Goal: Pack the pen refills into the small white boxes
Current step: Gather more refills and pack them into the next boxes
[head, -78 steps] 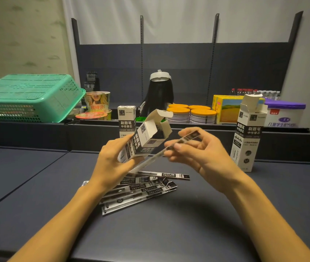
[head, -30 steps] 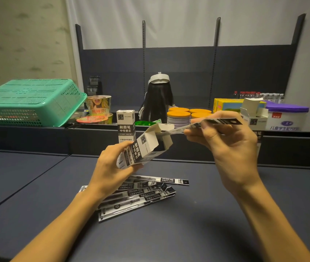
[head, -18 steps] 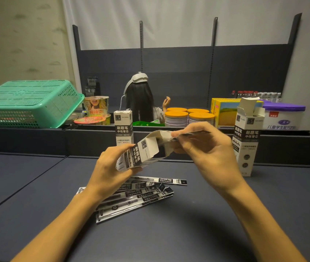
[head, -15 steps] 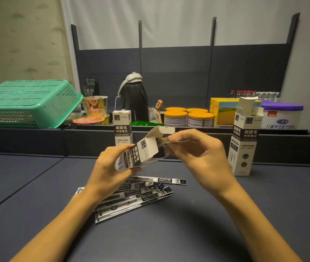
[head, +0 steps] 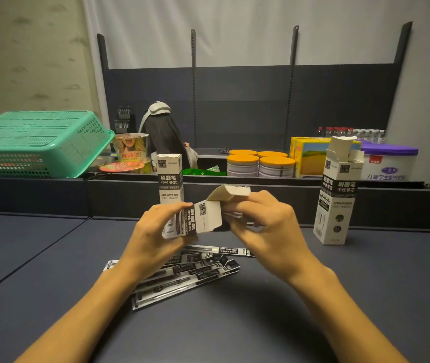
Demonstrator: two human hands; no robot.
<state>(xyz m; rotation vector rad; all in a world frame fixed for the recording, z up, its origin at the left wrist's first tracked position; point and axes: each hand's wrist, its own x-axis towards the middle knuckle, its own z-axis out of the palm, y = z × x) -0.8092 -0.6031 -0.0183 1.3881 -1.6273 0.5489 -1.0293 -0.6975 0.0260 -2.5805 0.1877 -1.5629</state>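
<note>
The left hand (head: 153, 231) is gripping a small white box (head: 195, 221) round its lower half, holding it tilted on its side above the surface (head: 339, 297), open flap (head: 231, 192) pointing right. The right hand (head: 263, 224) is curling its fingers at the box's open mouth, pinching something pale there; what it is I cannot tell. Packaged pen refills (head: 187, 273) are lying in a loose pile just beneath the hands. An open box (head: 337, 195) is standing upright to the right, a closed box (head: 170, 176) behind the hands.
</note>
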